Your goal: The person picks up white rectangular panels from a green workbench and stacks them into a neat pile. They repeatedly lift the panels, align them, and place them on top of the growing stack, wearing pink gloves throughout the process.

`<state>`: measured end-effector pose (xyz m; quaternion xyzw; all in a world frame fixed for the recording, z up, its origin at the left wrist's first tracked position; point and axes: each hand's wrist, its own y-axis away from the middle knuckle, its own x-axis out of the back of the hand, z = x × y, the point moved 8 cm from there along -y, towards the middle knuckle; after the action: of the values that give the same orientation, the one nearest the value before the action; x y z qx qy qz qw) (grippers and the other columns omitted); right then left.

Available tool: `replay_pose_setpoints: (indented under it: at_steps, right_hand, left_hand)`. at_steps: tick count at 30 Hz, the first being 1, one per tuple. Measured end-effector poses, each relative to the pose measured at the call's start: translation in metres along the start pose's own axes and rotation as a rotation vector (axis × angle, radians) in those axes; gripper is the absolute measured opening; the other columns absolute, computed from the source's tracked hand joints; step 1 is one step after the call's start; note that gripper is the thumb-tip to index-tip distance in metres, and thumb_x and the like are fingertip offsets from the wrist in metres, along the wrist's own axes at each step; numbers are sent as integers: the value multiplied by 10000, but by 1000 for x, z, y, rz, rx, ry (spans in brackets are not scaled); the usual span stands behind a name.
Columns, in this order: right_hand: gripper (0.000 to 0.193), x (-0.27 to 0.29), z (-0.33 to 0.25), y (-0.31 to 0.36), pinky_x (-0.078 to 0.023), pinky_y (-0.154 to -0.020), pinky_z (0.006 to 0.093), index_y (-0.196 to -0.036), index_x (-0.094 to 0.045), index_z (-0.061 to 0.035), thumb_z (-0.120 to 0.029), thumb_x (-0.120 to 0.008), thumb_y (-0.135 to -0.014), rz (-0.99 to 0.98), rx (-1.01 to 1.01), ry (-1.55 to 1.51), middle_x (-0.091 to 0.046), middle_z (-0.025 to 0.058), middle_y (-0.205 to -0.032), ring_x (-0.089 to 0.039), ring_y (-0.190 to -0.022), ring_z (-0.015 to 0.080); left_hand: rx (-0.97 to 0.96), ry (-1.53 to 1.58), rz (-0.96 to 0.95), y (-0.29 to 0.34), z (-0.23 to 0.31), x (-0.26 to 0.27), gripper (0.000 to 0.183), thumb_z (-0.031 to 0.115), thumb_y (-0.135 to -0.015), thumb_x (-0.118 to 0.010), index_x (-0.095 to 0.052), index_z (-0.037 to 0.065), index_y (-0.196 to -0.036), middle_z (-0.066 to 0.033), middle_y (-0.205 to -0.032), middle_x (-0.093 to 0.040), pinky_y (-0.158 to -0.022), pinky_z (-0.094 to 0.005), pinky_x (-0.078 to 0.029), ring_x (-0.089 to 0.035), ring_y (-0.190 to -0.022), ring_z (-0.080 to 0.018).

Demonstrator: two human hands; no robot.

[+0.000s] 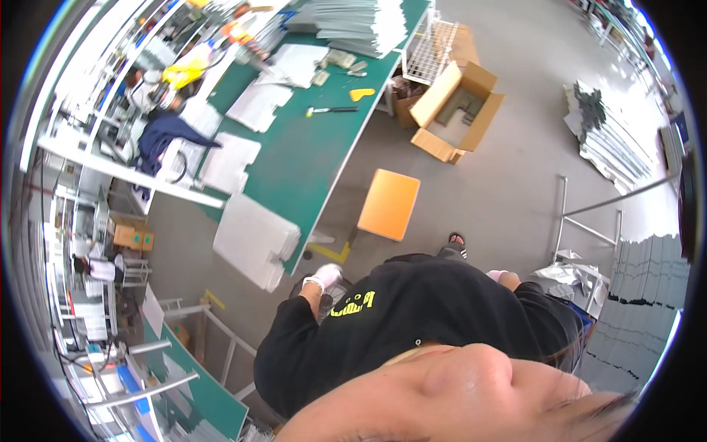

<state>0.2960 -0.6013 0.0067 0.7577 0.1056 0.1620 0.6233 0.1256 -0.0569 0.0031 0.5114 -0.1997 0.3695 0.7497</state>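
Note:
My left hand (324, 278), in a white glove, hangs beside my body near the close end of the green table (298, 166). Closest to it is a stack of flat, pale grey sheets (254, 239) that juts past the table's edge; a gap shows between them. Nothing can be made out in this hand, and its fingers are too small and blurred to read. On my other side, my right hand (505, 278) also wears a pale glove. My dark sleeve and body hide most of it, so its fingers do not show.
An orange-topped stool (390, 205) stands ahead, with an open cardboard box (458, 114) beyond it. A hammer (333, 110) and a yellow tool (361, 94) lie on the table. Sheet stacks (615, 140) and a metal frame (589, 221) are at right. Other people work at far left.

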Motion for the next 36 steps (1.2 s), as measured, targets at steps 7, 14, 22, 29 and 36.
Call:
replay_pose_setpoints:
  at_steps: [7,14,22,29,36]
  right_hand:
    - [390,17,151,99,-516,-987,483,-1223,-693,-148,-340,-623,-891,191,-84,-57,-652,113,-1282,-621,-1215,311]
    - [168,279,202,215,-562,-784,464,-849,-712,-34,-106,-569,-799,831,158,294,-713,188,-923,-693,-854,367]
    - [184,442,141,583,-482,-981,523,-880,-648,-57,-63,-698,-704,1617,1276,466,-656,98,-1001,-630,-1027,330]
    - [149,524,173,595,-476,-864,484,-819,-641,-54,-86,-692,-683,1351,1618,525,-650,92,-925,-615,-913,311]
    - [124,621,263,596,-470,-746,444,-758,-634,-51,-109,-687,-662,1354,1588,411,-644,86,-849,-601,-799,291]
  left_hand:
    - [274,587,-280,-63,116,17,271,298,-825,-662,-762,65,-921,-181,-999,-734,-844,-458,-536,-692,-938,-368]
    - [396,625,91,-259,175,107,276,308,-839,-656,-754,64,-923,-190,-995,-731,-838,-463,-532,-690,-944,-375]
    - [422,624,112,-412,243,174,284,320,-856,-650,-744,62,-926,-200,-989,-728,-830,-470,-527,-687,-950,-382]
    - [456,469,-48,-548,270,244,291,331,-870,-645,-736,60,-929,-209,-985,-725,-824,-476,-523,-685,-956,-388]
    - [237,277,253,-772,352,489,300,341,-884,-639,-728,59,-931,-218,-980,-722,-817,-481,-520,-683,-962,-394]
